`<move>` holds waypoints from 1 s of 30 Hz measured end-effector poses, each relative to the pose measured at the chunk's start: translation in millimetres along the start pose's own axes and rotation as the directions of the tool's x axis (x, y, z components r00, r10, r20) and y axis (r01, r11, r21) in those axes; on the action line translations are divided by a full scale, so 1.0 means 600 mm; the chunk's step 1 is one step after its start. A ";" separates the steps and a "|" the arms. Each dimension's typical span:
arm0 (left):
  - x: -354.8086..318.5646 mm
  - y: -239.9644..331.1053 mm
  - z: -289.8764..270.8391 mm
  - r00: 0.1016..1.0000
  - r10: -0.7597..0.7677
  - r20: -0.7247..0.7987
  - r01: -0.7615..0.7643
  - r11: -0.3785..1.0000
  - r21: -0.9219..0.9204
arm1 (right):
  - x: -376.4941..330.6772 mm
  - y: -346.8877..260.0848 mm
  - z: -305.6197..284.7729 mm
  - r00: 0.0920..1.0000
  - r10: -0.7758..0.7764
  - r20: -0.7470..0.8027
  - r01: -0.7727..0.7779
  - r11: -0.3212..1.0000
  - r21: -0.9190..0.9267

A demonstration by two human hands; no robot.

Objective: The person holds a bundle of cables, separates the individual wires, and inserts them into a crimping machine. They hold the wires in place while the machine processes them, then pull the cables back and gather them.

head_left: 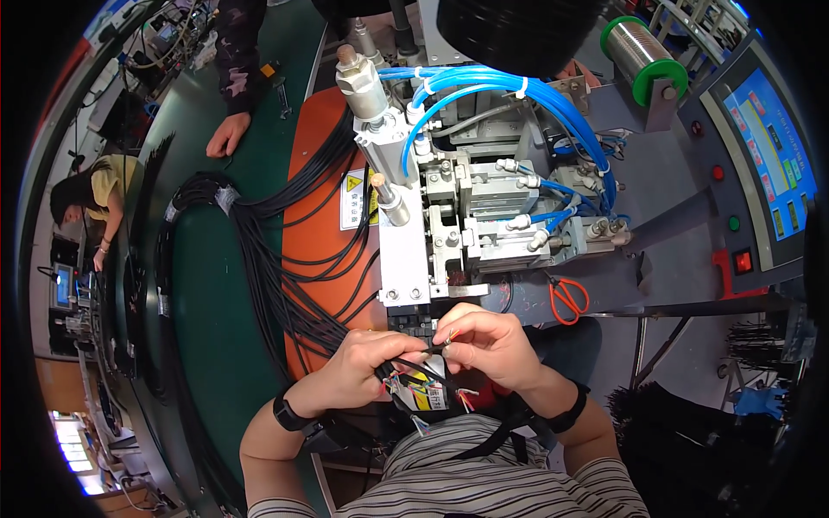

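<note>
Close in front of my body, my left hand pinches a black cable near its stripped end. My right hand closes its thumb and fingertips on the thin coloured wires coming out of that end. Below my fingers hang other black cable ends with fanned-out coloured wires. Just beyond both hands stands a metal machine with pneumatic cylinders and blue air hoses. Its working part nearest me is partly hidden behind my fingers.
A thick bundle of black cables runs over an orange mat and a green table. Red-handled scissors lie right of the machine. A solder wire spool and a touch screen stand farther right. Another person's hand rests on the table.
</note>
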State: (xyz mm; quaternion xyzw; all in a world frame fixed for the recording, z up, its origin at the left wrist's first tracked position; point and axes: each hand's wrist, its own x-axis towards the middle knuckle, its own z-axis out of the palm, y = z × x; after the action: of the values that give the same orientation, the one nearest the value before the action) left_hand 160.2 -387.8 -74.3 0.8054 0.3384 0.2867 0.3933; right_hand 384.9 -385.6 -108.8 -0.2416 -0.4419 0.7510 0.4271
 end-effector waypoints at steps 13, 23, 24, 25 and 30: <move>-0.006 0.023 0.014 0.995 0.084 -0.054 -0.057 0.924 0.379 | 0.000 0.033 0.051 0.755 -0.652 0.077 0.387 0.347 -0.854; -0.003 0.020 0.005 0.999 0.033 0.031 -0.040 0.963 0.268 | -0.001 -0.015 0.000 0.993 0.116 0.029 -0.116 0.993 -0.006; -0.003 0.017 0.004 0.999 0.015 0.045 -0.025 0.971 0.239 | -0.001 -0.014 -0.003 0.990 0.137 0.040 -0.138 0.990 0.021; -0.003 0.015 0.003 0.998 -0.003 0.060 -0.010 0.978 0.210 | -0.001 -0.014 -0.006 0.986 0.159 0.051 -0.161 0.986 0.048; 0.006 0.009 0.004 0.998 0.026 0.058 -0.031 0.995 0.092 | -0.001 -0.014 -0.012 0.983 0.165 0.076 -0.170 0.983 0.062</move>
State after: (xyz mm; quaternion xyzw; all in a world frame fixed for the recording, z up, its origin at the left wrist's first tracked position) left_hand 165.6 -388.5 -70.6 0.8355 0.3285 0.2531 0.3605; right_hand 394.0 -380.5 -105.3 -0.2366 -0.4087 0.8070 0.3546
